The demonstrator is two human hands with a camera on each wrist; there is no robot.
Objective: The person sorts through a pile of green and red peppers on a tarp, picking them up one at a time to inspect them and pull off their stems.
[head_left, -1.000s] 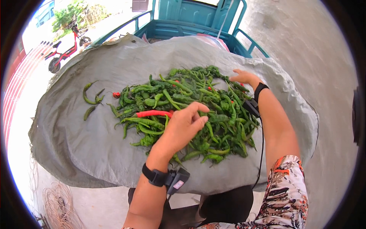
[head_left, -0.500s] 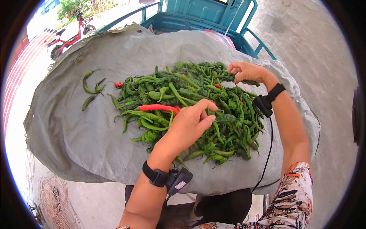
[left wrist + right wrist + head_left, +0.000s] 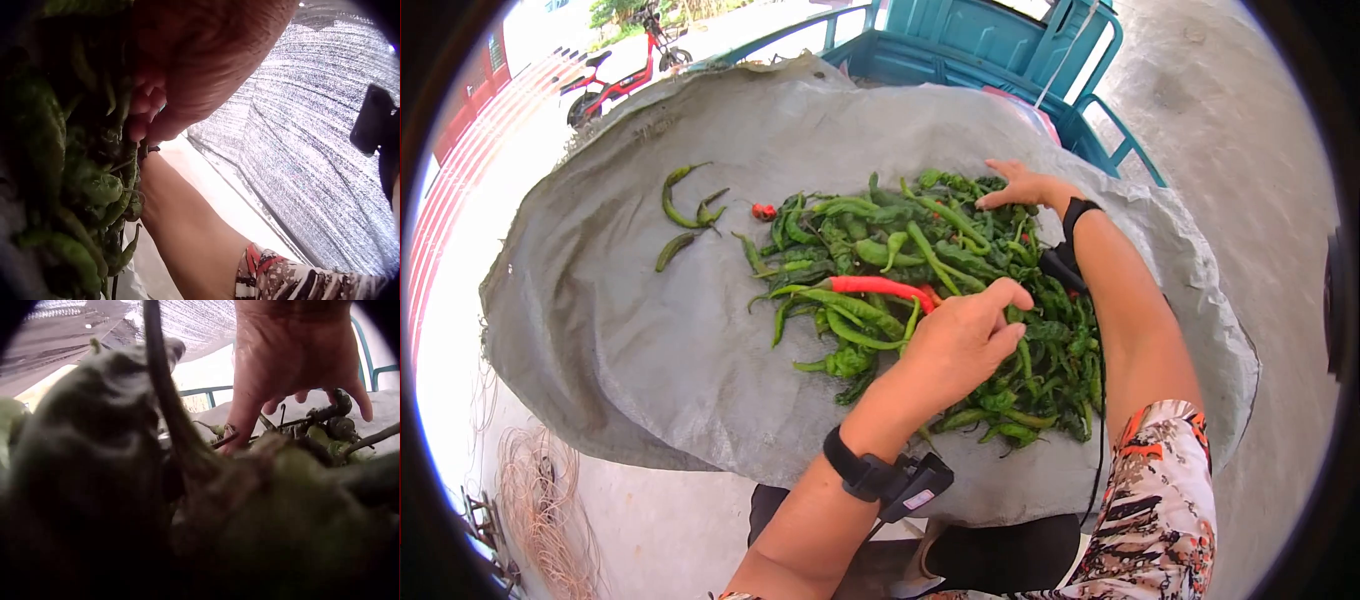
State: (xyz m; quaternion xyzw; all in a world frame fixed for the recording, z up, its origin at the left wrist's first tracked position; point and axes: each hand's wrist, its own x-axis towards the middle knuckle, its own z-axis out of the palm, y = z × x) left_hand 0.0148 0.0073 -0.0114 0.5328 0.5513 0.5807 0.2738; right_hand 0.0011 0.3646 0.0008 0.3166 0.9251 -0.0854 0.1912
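Grey sheeting spreads wrinkled beneath everything, its near edge passing below the left forearm; a hard pull this way could roll peppers off it. Along the right side a black cable hangs from the right wrist and might snag stems if that arm sweeps. Left hand is low over the near middle of the green pepper pile, fingers bent; whether that grip is clamped on anything I cannot tell, since the hand hides it. Just left of it, the long red pepper lies on top of green ones, close enough that a careless nudge could bury or bruise it. Farther left, loose green peppers and a small red pepper lie apart from the pile, where a shifting sheet could carry them away. Right hand reaches the pile's far right, its grip apart with fingers spread; pressing down there risks snapping tangled peppers or scattering them. Beyond stand a teal cart frame and, far left, a red scooter.
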